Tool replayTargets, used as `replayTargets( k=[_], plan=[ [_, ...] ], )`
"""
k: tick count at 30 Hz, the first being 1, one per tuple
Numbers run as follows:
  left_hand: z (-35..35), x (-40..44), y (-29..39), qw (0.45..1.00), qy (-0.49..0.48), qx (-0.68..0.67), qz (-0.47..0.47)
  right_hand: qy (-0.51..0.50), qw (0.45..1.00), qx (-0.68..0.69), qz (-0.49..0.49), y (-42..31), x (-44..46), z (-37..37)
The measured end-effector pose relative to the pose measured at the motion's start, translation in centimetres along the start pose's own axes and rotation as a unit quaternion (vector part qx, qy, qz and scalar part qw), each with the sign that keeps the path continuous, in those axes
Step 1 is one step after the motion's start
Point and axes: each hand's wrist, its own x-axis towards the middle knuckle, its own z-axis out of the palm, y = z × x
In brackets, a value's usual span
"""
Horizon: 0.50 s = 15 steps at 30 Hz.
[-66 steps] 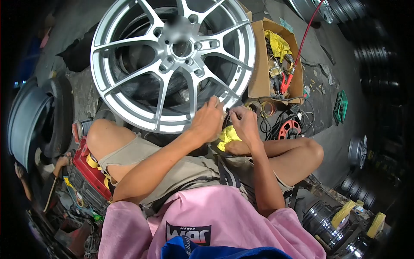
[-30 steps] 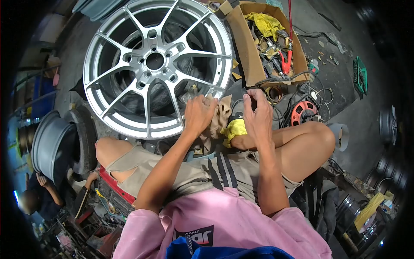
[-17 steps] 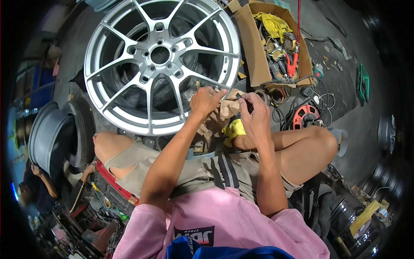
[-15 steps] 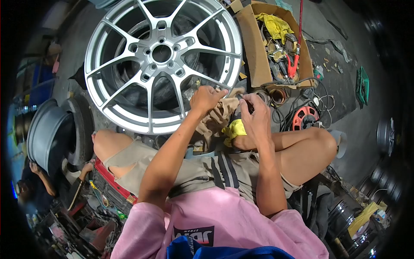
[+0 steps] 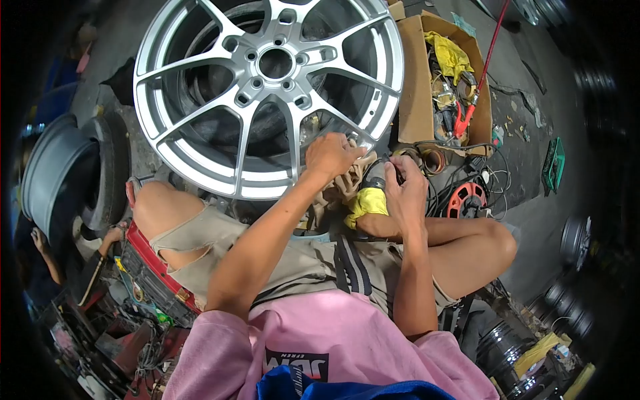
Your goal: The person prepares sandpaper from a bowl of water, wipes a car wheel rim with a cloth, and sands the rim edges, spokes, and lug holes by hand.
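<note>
A silver multi-spoke wheel rim point(image 5: 243, 143) lies face up in front of me, over what looks like a tire. At its near right edge my left hand point(image 5: 333, 159) is closed around a crumpled tan cloth point(image 5: 345, 185), its fingertips close to the outer lip. To the right of that edge my right hand point(image 5: 405, 181) is raised, thumb and fingers pinched together. Something small and dark shows between those fingertips, too small to name. Beneath the hands, a yellow cloth point(image 5: 369, 204) is wrapped around my ankle.
A cardboard box point(image 5: 411, 83) holds tools, a yellow cloth and a red-handled air gun point(image 5: 465, 119) with a red hose. Nearby are a red cable reel point(image 5: 467, 199) and tangled cables. Another rim point(image 5: 53, 177) and a tire point(image 5: 110, 170) stand left, near another person's hands.
The view has shifted, so the wheel and box appear further right. My left hand remains at the wheel's edge with the tan cloth; my right hand sits slightly lower, still pinched.
</note>
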Motion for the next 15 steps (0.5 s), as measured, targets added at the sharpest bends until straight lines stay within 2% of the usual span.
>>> replayTargets(
  k=[6, 9, 11, 15],
  plan=[
    [-0.1, 0.6, 1.2, 1.000, 0.006, -0.009, 0.003, -0.021, 0.999, -0.037, -0.014, -0.2, 0.7, 1.4],
    [-0.2, 0.8, 0.7, 0.999, -0.036, -0.018, -0.001, -0.003, 0.997, -0.066, -0.037, 0.4, 1.2, 1.8],
    [0.3, 0.8, -0.1, 0.999, 0.001, -0.005, 0.039, 0.004, 0.995, -0.088, -0.038, 0.8, 1.2, 1.8],
    [-0.3, -0.7, -0.8, 0.998, -0.035, -0.013, 0.057, -0.005, 0.990, -0.132, -0.041, 0.2, 1.0, 2.4]
  ],
)
